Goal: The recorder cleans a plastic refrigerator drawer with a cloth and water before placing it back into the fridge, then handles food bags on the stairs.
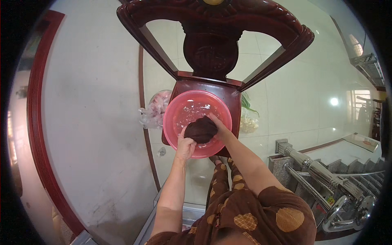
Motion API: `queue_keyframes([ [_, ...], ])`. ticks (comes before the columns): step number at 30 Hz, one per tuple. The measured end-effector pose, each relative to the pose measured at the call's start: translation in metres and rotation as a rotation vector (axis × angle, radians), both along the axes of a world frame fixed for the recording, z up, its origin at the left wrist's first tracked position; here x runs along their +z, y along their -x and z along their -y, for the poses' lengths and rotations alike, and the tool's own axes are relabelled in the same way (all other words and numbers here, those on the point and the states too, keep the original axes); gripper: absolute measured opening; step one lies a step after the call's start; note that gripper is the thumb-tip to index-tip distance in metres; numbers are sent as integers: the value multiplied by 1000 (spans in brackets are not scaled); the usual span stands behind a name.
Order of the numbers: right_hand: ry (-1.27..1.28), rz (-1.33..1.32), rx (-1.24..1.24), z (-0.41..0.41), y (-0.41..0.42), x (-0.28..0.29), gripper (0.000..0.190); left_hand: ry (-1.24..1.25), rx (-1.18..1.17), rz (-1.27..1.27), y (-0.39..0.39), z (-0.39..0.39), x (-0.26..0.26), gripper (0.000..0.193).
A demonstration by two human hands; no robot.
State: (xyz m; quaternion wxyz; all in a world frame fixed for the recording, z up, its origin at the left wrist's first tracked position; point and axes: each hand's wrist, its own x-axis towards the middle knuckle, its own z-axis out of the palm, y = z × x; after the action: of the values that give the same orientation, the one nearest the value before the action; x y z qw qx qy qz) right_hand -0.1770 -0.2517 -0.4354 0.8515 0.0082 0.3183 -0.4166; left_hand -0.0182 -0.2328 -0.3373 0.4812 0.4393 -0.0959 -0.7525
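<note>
A bunched dark brown cloth (201,130) is held between my two hands, over the pink plastic basin (167,122). My left hand (186,147) grips its left edge near the basin's front rim, thumb and fingers closed on it. On the cloth's right side lies my right hand (218,126), its fingers partly hidden behind the fabric. Water with bubbles or glints (193,108) shows in the basin. The basin stands on the seat of a dark red carved wooden chair (226,88), whose back rises on the far side.
Left of the chair, filled clear plastic bags (156,110) lie on the tiled floor by the wall (95,92). To its right are green leafy vegetables (248,102) and a bag of pale yellowish pieces (248,122). A metal stair railing (309,165) stands at the lower right.
</note>
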Motion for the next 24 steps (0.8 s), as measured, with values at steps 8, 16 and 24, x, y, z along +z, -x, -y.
queue_keyframes([
  [8, -162, 187, 270, 0, 5, 27, 56, -33, -264, 168, -24, 10, -40, 57],
  [16, 128, -128, 551, 3, -13, 33, 34, -168, -374, 772, 1, 36, -41, 66],
  [24, 535, -424, 641, 8, -29, 25, 36, 28, -461, 427, -4, 47, -34, 54],
])
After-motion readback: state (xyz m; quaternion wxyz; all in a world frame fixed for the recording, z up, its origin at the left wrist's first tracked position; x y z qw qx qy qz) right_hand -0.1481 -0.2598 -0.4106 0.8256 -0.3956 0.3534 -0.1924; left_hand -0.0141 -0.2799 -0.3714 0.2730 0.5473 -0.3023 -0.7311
